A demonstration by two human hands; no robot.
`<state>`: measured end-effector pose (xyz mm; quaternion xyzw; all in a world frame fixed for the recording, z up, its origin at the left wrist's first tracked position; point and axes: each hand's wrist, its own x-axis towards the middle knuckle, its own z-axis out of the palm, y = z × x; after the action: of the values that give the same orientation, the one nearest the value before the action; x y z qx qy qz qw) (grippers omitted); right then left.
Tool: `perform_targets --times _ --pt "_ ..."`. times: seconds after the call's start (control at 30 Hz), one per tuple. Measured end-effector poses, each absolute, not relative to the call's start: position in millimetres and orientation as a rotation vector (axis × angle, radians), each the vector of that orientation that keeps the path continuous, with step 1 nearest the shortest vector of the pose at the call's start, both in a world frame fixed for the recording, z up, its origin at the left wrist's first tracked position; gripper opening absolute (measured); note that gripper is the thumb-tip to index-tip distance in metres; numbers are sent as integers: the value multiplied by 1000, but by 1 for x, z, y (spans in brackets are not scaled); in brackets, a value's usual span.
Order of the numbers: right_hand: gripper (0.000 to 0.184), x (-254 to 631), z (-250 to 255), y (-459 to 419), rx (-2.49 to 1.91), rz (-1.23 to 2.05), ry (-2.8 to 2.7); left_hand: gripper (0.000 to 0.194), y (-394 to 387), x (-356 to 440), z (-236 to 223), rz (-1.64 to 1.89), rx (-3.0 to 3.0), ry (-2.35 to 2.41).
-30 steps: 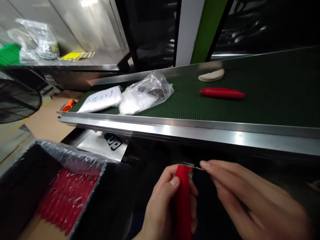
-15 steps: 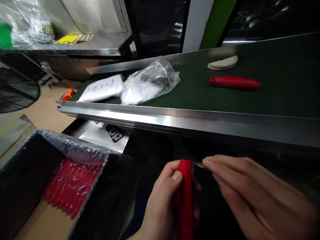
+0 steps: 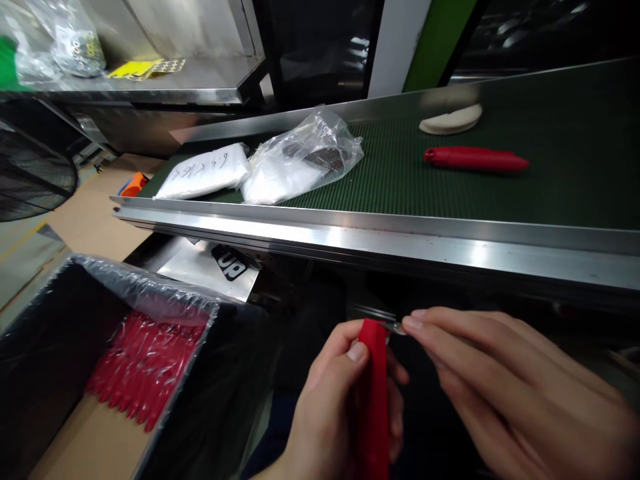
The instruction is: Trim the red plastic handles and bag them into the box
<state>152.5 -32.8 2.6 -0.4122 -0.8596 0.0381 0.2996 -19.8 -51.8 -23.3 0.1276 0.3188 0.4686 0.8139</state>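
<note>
My left hand (image 3: 333, 393) is closed around a long red handle (image 3: 373, 400), held upright with its top end just above the thumb. My right hand (image 3: 500, 373) pinches a small shiny metal piece (image 3: 395, 327) between thumb and fingertips. That metal piece reaches the handle's top end; whether it is fixed to it I cannot tell. Both hands are below the front rail of a green conveyor belt (image 3: 390, 187). A similar red handle (image 3: 475, 159) lies on the belt, with a pale curved piece (image 3: 453, 120) behind it.
A white packet (image 3: 205, 172) and a clear plastic bag (image 3: 300, 163) lie on the belt. At lower left, a plastic-lined black bin (image 3: 200, 373) holds rows of red pieces (image 3: 145, 373). A fan (image 3: 35, 167) stands at far left, beside a steel bench (image 3: 210, 77).
The camera view has shifted slightly. Both hands keep their hold, and the metal piece at the handle's top shows a little more clearly.
</note>
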Motion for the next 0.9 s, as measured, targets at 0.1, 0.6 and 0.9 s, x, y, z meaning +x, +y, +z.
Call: perform_targets --times 0.1,0.6,0.9 --pt "41 155 1 -35 -1094 119 -2309 27 -52 -20 -23 1007 278 673" --pt "36 154 -2 -44 -1091 117 -2285 23 -53 -19 -13 963 234 753" --pt "45 151 -9 -63 -1082 174 -2330 23 -48 -27 -6 998 263 825"
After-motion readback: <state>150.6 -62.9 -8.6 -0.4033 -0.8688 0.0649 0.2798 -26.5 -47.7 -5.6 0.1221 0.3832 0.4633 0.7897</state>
